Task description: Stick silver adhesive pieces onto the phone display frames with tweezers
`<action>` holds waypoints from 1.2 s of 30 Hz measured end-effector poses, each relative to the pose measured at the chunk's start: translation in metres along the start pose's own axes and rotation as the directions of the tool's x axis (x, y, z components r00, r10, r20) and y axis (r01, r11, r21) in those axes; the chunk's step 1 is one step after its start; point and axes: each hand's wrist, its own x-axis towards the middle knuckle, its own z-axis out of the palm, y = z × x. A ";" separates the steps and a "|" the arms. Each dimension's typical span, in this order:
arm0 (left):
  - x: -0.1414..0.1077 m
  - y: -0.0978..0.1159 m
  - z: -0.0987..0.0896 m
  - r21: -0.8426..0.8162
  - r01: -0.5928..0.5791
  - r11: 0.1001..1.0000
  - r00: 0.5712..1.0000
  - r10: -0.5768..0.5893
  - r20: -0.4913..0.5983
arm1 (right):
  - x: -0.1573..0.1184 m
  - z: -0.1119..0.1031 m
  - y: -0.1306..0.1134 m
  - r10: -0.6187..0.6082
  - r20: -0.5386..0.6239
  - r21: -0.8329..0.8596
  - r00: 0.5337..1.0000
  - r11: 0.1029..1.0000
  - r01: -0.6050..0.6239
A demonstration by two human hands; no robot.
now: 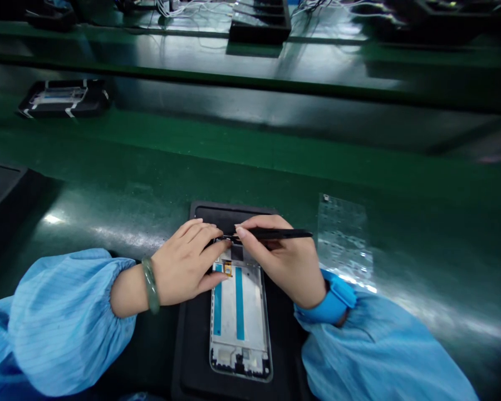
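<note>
A phone frame with two blue strips and a small orange flex part lies in a black tray in front of me. Black tweezers are pinched in my right hand, their tips pointing left at the top end of the frame. My left hand rests over the frame's upper left edge, thumb apart from the fingers and fingertips near the tweezer tips. Whatever lies right at those tips is too small and covered to make out.
A clear plastic sheet lies on the green bench right of the tray. Another black tray stands at the left edge. Farther back are a black holder with white clips, and a black box among white cables.
</note>
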 end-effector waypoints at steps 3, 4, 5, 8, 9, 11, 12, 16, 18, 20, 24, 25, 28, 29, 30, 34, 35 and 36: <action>0.000 0.000 0.000 -0.003 -0.001 1.000 1.000 0.001 -0.002 | 0.000 -0.001 -0.002 0.013 -0.014 -0.013 1.000 1.000 -0.013; 0.000 0.000 0.000 -0.003 0.000 1.000 1.000 0.000 0.000 | 0.000 -0.001 -0.003 0.019 -0.023 -0.018 1.000 1.000 -0.019; 0.000 0.000 0.000 -0.004 0.001 1.000 1.000 -0.001 0.005 | 0.000 -0.001 -0.003 0.024 -0.030 -0.025 0.999 0.999 -0.025; 0.000 0.000 0.000 -0.004 0.003 1.000 1.000 -0.003 0.014 | 0.001 -0.002 -0.004 0.031 -0.049 -0.038 0.998 0.999 -0.033; 0.000 0.000 -0.001 -0.003 0.004 1.000 1.000 -0.004 0.015 | 0.001 -0.002 -0.004 0.033 -0.053 -0.031 0.998 0.999 -0.035; 0.000 0.000 -0.001 -0.001 0.007 1.000 1.000 -0.007 0.015 | 0.001 -0.003 -0.003 0.041 -0.060 -0.012 0.997 0.999 -0.042; 0.000 0.001 -0.001 0.000 0.008 1.000 1.000 -0.008 0.016 | 0.002 -0.003 -0.003 0.044 -0.059 -0.006 0.997 0.999 -0.044; 0.000 0.001 0.000 0.004 0.007 1.000 1.000 -0.007 0.015 | 0.001 -0.003 -0.006 -0.002 -0.028 -0.053 1.000 0.999 0.001; 0.000 0.000 0.000 0.007 0.001 1.000 1.000 -0.001 0.011 | 0.002 -0.002 -0.010 -0.058 -0.003 -0.118 0.998 0.991 0.057; 0.000 0.000 0.000 0.011 -0.009 1.000 1.000 0.009 -0.002 | 0.002 0.000 -0.015 -0.117 0.036 -0.187 0.992 0.975 0.122; 0.000 -0.001 0.000 0.018 -0.015 1.000 1.000 0.016 -0.017 | 0.003 0.000 -0.013 -0.152 0.061 -0.188 0.986 0.969 0.161; 0.000 0.000 -0.001 0.018 -0.014 1.000 1.000 0.015 -0.013 | 0.003 -0.001 -0.010 -0.123 0.042 -0.140 0.991 0.982 0.128; 0.001 0.000 -0.002 0.016 -0.012 1.000 1.000 0.012 -0.002 | 0.003 -0.003 0.000 0.011 -0.023 0.044 1.000 0.999 -0.010; 0.001 0.000 -0.002 0.015 -0.013 1.000 1.000 0.013 -0.002 | 0.003 -0.004 0.003 0.039 -0.029 0.079 0.999 0.996 -0.037; 0.001 0.000 -0.002 0.013 -0.012 1.000 1.000 0.012 -0.004 | 0.003 -0.004 0.004 0.051 -0.029 0.096 0.998 0.994 -0.048; 0.002 0.000 -0.003 0.005 -0.004 1.000 1.000 0.004 0.005 | 0.002 -0.002 0.002 0.004 0.001 0.081 1.000 0.997 -0.004; 0.002 0.000 -0.003 0.005 -0.003 1.000 1.000 0.003 0.009 | 0.002 -0.001 0.001 -0.012 0.005 0.065 1.000 0.998 0.011; 0.002 0.000 -0.003 0.005 -0.002 1.000 1.000 0.002 0.013 | 0.002 -0.001 -0.001 -0.028 0.007 0.040 1.000 0.999 0.028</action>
